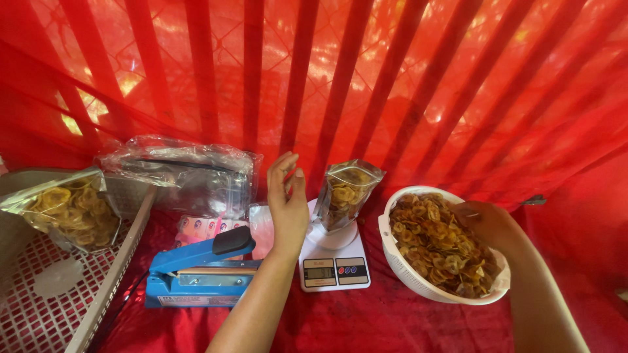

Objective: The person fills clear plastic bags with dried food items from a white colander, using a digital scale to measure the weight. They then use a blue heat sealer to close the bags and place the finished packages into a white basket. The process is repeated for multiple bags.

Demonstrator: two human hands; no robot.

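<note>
A: Where are the hands?

B: The left hand (286,199) is raised in the middle of the frame, fingers loosely curled and empty, just left of a clear pouch (345,194) partly filled with fried chips. It is close to the pouch but not touching it.

A: And the pouch?

B: It stands upright in a small white cup on a white kitchen scale (334,261), centre of the frame, a little below the middle. The scale has a small display along its front edge.

A: The right hand?

B: The right hand (485,223) is at the right, down in a white bowl (392,258) heaped with chips (438,252). The fingers are buried among them, so I cannot tell whether they are closed on anything.

A: What else is around?

B: A blue heat sealer (196,271) with a black knob sits lower left of centre on the red cloth (392,320). Behind it lies a stack of empty clear bags (183,170). At the far left a grey plastic basket (111,274) holds a filled bag of chips (69,212). Red netting over bars fills the top of the frame.
</note>
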